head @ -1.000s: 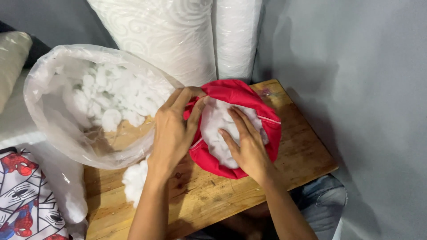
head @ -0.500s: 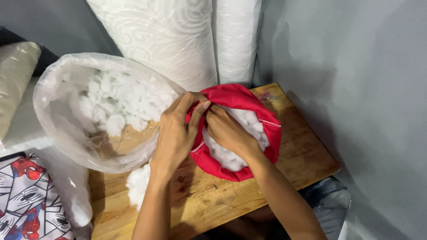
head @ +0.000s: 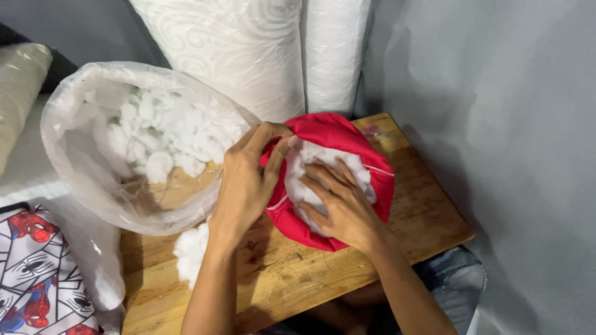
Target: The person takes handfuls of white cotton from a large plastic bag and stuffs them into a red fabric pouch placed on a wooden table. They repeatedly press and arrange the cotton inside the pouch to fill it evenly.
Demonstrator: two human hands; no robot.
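Red fabric cover [head: 329, 133], open w/ white stuffing [head: 310, 167] inside (bulging), on wooden table [head: 428, 217]

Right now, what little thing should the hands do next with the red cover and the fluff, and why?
Probably press the white stuffing deeper with the right hand. It lies flat on the fluff, which bulges out of the opening of the red cover, while the left hand pinches the rim open. More fluff waits in the plastic bag.
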